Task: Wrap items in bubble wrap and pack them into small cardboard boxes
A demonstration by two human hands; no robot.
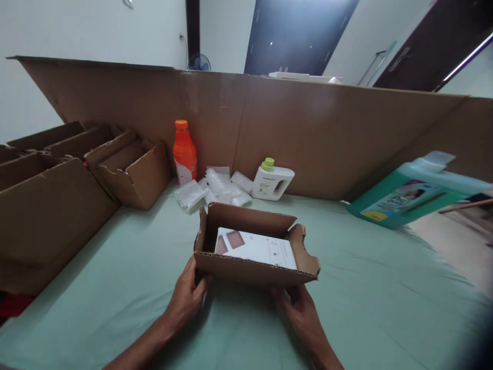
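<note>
Gripping the near wall of a small cardboard box (254, 270) at centre frame, the left hand (187, 298) and right hand (302, 311) close around its lower corners, apparently steadying it on the green sheet (365, 288). A white packet (258, 247) lies inside. Labels on the white bottle (272, 181) and teal jug (408, 195) are illegible.

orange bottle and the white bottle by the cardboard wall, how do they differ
The orange bottle is tall, slim and round, with an orange cap; the white bottle is short and squat, with a green cap. The white bottle has a handle cut-out; the orange bottle shows none. Both stand upright on the green sheet against the cardboard wall, flanking the plastic packets.
</note>
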